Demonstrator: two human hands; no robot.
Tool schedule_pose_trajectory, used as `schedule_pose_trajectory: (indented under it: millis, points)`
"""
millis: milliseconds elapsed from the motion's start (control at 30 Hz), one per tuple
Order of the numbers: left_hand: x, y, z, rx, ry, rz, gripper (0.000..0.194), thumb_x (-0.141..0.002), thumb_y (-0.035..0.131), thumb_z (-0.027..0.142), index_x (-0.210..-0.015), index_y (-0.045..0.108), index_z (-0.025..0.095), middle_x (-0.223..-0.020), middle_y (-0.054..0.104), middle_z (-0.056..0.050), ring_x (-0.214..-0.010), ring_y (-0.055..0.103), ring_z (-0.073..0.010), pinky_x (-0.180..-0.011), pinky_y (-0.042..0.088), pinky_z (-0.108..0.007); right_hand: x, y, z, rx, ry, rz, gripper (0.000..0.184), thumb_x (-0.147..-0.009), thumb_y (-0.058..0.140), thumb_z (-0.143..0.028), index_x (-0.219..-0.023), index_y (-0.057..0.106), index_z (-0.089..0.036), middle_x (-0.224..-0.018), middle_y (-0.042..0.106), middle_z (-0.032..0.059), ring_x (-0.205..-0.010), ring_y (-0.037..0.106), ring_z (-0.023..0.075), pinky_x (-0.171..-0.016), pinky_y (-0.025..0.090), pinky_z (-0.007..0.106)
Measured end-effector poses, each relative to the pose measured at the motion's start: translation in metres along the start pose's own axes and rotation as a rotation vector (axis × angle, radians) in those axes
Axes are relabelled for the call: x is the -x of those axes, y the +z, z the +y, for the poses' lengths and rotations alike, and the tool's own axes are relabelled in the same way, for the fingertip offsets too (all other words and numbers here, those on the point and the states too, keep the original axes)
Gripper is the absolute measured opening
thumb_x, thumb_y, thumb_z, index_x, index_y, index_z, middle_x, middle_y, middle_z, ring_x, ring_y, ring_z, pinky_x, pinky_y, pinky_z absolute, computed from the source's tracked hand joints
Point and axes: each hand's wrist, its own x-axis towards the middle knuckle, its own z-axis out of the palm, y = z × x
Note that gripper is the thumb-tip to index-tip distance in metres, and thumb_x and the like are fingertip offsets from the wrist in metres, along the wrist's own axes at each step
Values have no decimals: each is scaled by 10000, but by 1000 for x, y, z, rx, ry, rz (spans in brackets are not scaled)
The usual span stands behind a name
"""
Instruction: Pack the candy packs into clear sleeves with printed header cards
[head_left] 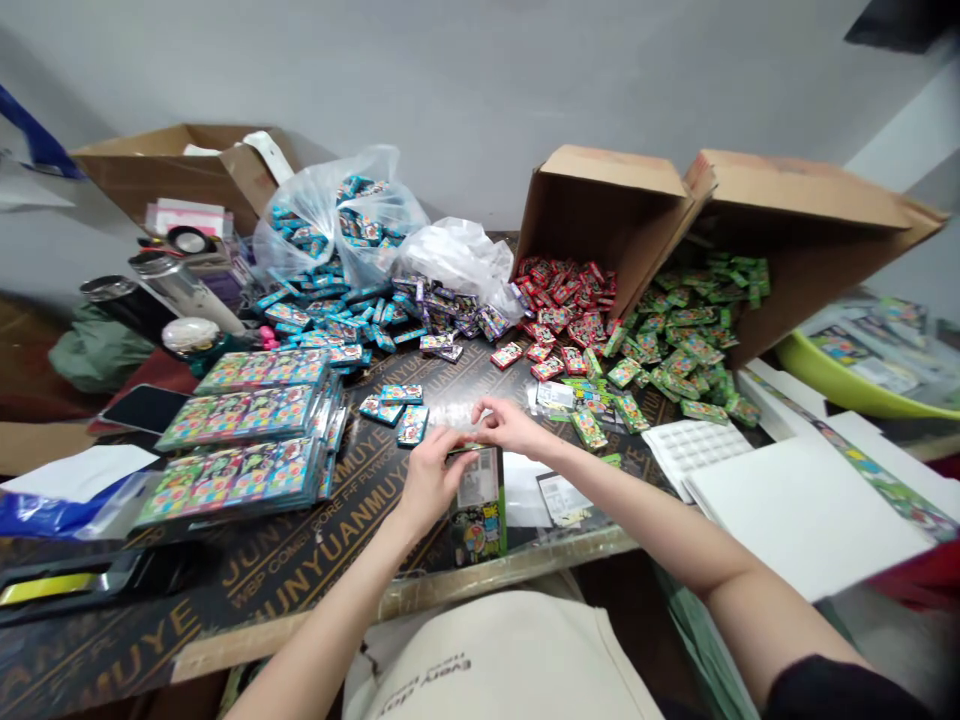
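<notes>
A flat printed packet, dark with green lettering and a pale label, lies upright before me near the table's front edge. My left hand is closed with thumb and fingers pinching its top edge. From the other side my right hand meets it, thumb and forefinger pinched at the same edge; the exact grip point is partly hidden. Clear plastic shows just beyond the fingertips. Near my left hand lie a few small blue boxes. Printed cards rest beside the packet on the right.
Stacks of printed packs stand left, beside a phone and a tape dispenser. Piles of blue, purple, red boxes and green boxes lie behind, with a tipped carton. White sheets cover the right.
</notes>
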Motion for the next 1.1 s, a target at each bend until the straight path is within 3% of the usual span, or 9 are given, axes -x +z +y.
schedule_pose_trajectory:
  millis: [200,333,433,533,667,767,833,967,1100]
  points:
    - [18,-37,-16,-152,-77,51,216,-788,539,301,-909,671,179,-773,538,-26,-720,538,-145,-672,430,-257,38,13,47,-83,14,40,638,-687,664,-353,-1239,361,-254,-982,569,49,-880,551,141,-744,439,271]
    - [36,-66,-28,-207,-203,111,294,-789,519,383,-953,644,174,-837,569,-40,-751,569,-163,-683,459,-275,61,46,75,-41,31,-84,735,-641,699,-201,-1278,335,-253,-870,558,3,-759,558,130,-684,449,260]
    - [39,-73,-21,-481,-135,103,486,-748,556,424,-1165,529,175,-1067,563,-118,-998,529,-272,-890,380,-443,58,52,56,105,-116,43,534,-713,617,-155,-1204,422,-231,-828,551,-8,-751,547,124,-690,440,250]
    - [35,-59,-7,-630,32,-50,720,-675,641,395,-1306,362,189,-1296,438,-158,-1208,357,-356,-1004,90,-601,48,46,14,330,-320,-3,471,-744,592,-156,-1186,446,-226,-878,585,8,-824,563,145,-766,426,273]
    - [34,-33,-3,-271,-24,-320,587,-720,600,313,-1264,399,224,-1147,586,-82,-1050,541,-272,-966,324,-475,39,40,-19,408,-502,-70,524,-747,620,-230,-1226,408,-229,-964,605,22,-896,569,148,-808,425,263]
    - [38,-31,-10,-53,-202,-165,627,-750,574,298,-1315,308,238,-1218,531,-67,-1043,551,-226,-902,417,-365,37,14,-2,423,-447,171,564,-752,617,-307,-1252,373,-216,-1051,579,51,-887,557,145,-808,430,275]
    - [41,-37,-16,-8,-235,-25,719,-731,604,292,-1347,237,240,-1286,460,-76,-1099,508,-224,-939,388,-364,39,-18,25,589,-321,341,399,-798,555,-272,-1179,467,-192,-1088,566,79,-937,530,164,-847,399,307]
    - [42,-49,-24,4,-226,2,648,-706,635,295,-1287,356,228,-1213,506,-69,-1089,499,-220,-942,376,-369,56,-80,83,896,14,356,111,-749,568,-160,-832,641,-148,-841,626,80,-845,539,201,-779,384,315]
    - [31,-54,-22,-30,-159,-36,311,-720,623,326,-1002,602,197,-964,596,-42,-921,566,-198,-822,436,-322,77,-99,111,917,78,305,68,-680,617,-134,-733,643,-169,-729,611,30,-725,535,163,-681,369,255]
